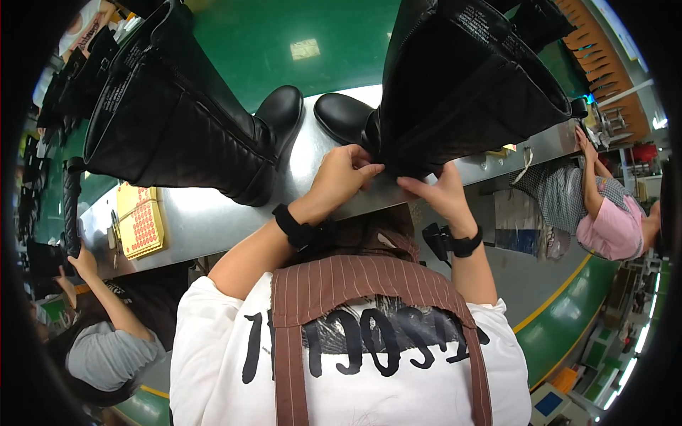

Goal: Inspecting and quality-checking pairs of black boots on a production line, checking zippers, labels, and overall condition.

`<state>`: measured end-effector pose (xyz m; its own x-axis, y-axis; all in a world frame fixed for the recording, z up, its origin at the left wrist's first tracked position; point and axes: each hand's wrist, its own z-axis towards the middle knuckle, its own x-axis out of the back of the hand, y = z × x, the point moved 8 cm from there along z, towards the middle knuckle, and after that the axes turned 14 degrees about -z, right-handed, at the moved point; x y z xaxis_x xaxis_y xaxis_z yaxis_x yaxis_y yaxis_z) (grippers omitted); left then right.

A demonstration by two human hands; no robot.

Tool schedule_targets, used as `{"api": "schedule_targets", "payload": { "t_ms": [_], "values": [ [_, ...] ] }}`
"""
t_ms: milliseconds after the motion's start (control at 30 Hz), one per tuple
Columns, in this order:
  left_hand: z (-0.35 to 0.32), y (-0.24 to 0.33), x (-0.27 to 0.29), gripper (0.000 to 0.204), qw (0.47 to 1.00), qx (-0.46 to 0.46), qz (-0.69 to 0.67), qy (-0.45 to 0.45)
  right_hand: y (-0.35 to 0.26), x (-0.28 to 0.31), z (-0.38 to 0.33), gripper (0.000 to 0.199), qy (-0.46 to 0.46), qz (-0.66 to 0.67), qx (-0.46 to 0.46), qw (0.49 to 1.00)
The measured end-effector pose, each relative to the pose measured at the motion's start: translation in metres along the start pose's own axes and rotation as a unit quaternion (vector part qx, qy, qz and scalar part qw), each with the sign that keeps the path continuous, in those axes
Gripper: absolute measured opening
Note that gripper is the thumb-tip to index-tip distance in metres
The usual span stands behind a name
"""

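A tall black boot (462, 92) stands on the metal bench right in front of me, its wide shaft opening facing me and its rounded toe pointing left. At its ankle, my left hand (339, 179) is closed in a pinch; whatever lies between the fingertips is too small and dark to make out. My right hand (442, 193) grips the boot low on its right side. Its thumb is stretched toward the left fingertips, and its other fingers go out of sight against the dark leather. A matching black boot (185, 121) stands to the left, touched by neither hand.
The metal bench (192, 220) runs across, with a green surface (312, 46) beyond it. Yellow cards with red dots (141, 221) are stacked at left. Co-workers sit on both sides: a grey sleeve (117, 351) left, a pink sleeve (612, 227) right. An orange rack (604, 64) stands far right.
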<state>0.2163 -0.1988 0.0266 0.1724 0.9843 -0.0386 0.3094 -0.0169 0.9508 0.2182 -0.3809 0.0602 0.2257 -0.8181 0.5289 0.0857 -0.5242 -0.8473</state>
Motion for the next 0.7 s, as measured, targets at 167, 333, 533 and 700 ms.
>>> {"api": "schedule_targets", "payload": {
  "t_ms": [167, 333, 533, 700],
  "values": [
    [0.004, -0.007, -0.004, 0.021, 0.997, 0.047, -0.049, -0.038, -0.007, -0.007, 0.007, 0.046, 0.021, 0.028, 0.033, 0.999],
    [0.006, -0.015, -0.015, 0.027, 0.966, 0.138, -0.142, -0.163, -0.010, -0.007, 0.006, 0.041, 0.028, 0.048, 0.027, 0.998],
    [-0.010, 0.034, -0.016, 0.029, 0.963, 0.085, -0.180, -0.179, -0.012, -0.003, 0.008, 0.030, 0.068, -0.010, 0.065, 0.995],
    [-0.040, 0.119, -0.012, 0.029, 0.958, 0.005, -0.210, -0.194, -0.014, -0.004, 0.009, 0.037, 0.068, -0.015, 0.036, 0.997]
  ]
}}
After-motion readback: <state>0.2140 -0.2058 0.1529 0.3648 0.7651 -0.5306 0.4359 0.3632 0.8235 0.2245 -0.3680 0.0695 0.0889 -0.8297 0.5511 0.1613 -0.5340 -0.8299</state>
